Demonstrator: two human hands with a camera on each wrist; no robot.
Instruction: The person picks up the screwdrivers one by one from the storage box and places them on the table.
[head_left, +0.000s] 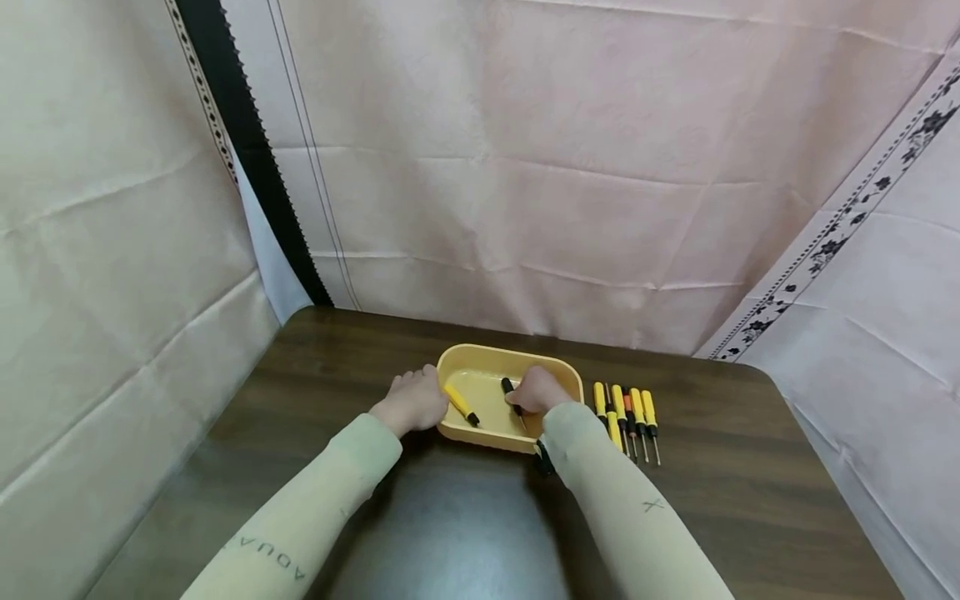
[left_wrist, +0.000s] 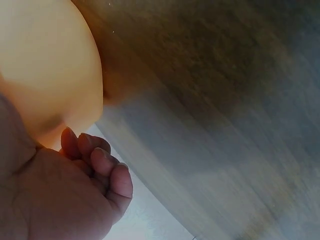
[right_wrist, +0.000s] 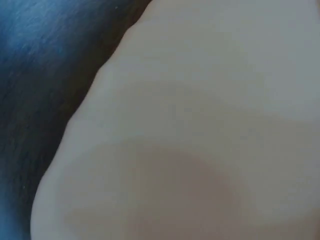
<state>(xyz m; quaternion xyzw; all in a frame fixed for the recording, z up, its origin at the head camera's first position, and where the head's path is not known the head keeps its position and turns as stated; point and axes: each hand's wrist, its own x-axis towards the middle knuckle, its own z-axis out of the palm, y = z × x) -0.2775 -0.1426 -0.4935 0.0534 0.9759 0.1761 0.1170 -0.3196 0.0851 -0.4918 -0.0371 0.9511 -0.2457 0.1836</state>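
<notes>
A yellow plastic tray stands on the dark table. At its left end my left hand grips the rim. In the left wrist view the fingers of that hand are curled beside the tray's outer wall. My right hand reaches into the tray, its fingertips pinching a small screwdriver with a black handle. Left of it in the tray lies a yellow-handled screwdriver. The tray wall fills most of the right wrist view, which hides the right hand.
Several screwdrivers with yellow, black and red handles lie in a row just right of the tray. Pale cloth hangs behind the table and at both sides. The wooden tabletop has rounded back corners.
</notes>
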